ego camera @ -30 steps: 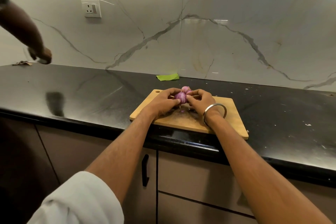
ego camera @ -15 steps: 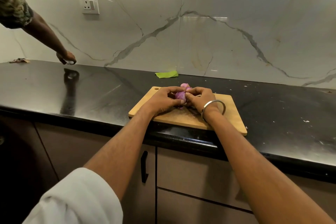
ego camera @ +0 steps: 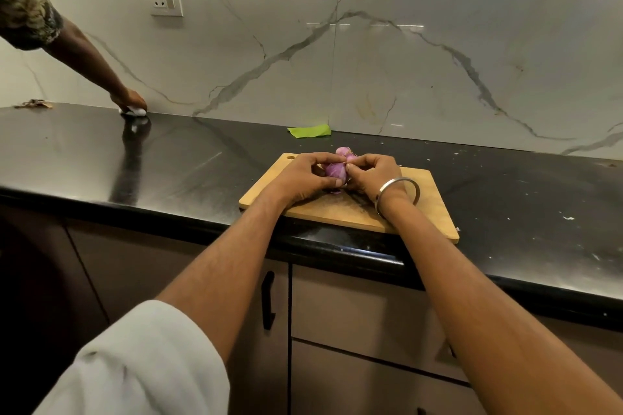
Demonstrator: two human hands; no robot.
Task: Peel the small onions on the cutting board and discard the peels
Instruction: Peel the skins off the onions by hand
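A wooden cutting board (ego camera: 428, 209) lies on the black counter near its front edge. Over the board, my left hand (ego camera: 305, 177) grips a small purple onion (ego camera: 335, 170), fingers curled round its left side. My right hand (ego camera: 372, 175), with a metal bangle on the wrist, pinches the onion's skin on its right side. A second small purple onion (ego camera: 344, 152) shows just behind my fingers, partly hidden. A scrap of purple peel (ego camera: 334, 192) lies on the board under the held onion.
Another person's hand (ego camera: 129, 101) presses a white cloth (ego camera: 135, 111) on the counter at the far left. A green leaf-like scrap (ego camera: 309, 131) lies by the marble wall. Brown peels (ego camera: 32, 104) sit at the far left edge. White specks dot the counter on the right.
The other person's arm has reached further right along the counter and lowered its hand with the cloth onto it. My hands stay on the onion with only small finger shifts.
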